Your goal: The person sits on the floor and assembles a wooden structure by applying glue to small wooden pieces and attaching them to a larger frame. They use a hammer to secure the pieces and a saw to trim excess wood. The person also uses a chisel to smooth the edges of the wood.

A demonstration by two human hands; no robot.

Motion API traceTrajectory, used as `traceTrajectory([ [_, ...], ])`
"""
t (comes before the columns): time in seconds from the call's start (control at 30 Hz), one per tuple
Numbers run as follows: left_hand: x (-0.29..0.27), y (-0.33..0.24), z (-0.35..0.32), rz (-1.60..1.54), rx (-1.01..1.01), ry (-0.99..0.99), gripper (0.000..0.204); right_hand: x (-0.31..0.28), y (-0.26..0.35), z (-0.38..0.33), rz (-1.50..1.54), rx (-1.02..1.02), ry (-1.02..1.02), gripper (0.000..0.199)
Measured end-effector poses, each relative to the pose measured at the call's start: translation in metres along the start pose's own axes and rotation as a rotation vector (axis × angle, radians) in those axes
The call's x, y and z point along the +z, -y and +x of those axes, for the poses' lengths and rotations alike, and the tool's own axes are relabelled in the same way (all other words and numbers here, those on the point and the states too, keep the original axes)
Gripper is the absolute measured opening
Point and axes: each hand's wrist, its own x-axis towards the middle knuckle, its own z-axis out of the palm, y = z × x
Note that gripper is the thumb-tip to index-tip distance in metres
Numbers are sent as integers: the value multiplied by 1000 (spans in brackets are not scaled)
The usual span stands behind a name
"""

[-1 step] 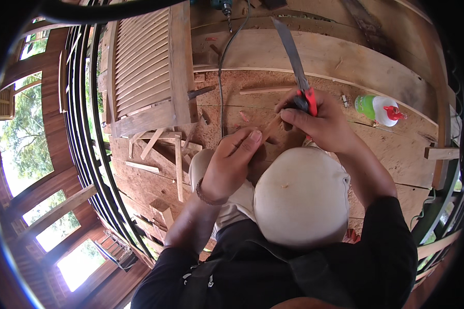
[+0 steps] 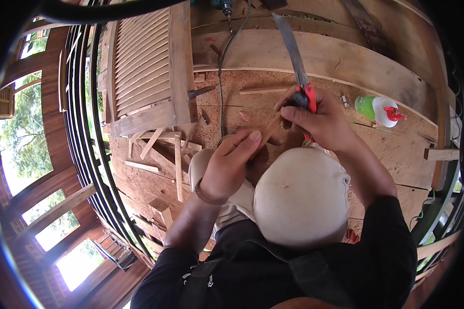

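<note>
A thin strip of wood [image 2: 269,133] spans the gap between my two hands, above my knees. My left hand [image 2: 226,167] pinches its lower end, thumb on top. At its upper end, the thumb and fingers of my right hand [image 2: 326,119] close on the strip. That same hand also grips a hand saw [image 2: 292,51] by its red and black handle. The saw's grey tapered blade points up and away from me, clear of the strip. My right palm hides part of the handle.
On the left lies a louvred wooden panel [image 2: 180,67], with wood offcuts [image 2: 178,167] below it. A drill [image 2: 222,6] and a dark cable [image 2: 220,77] are at the far side. A long plank [image 2: 319,49] crosses behind the saw. A white-and-green bottle [image 2: 384,110] with a red cap lies right.
The saw has shifted very slightly away from me, and a little more of the strip shows between my hands. Both hands keep their hold.
</note>
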Motion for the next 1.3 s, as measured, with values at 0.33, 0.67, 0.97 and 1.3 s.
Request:
traceTrajectory([
  [0.33,-14,2,7,-302,-149,174,32,-4,-9,15,34,-101,-90,11],
  [0.67,-13,16,-4,822,580,-25,17,-36,-12,-26,-1152,-448,104,25],
  [0.97,-6,-5,-17,660,274,-26,18,-26,-9,-32,-1217,-466,16,30],
  [1.3,-7,12,-32,551,183,-56,22,-30,-18,-39,-1164,-432,-63,35],
])
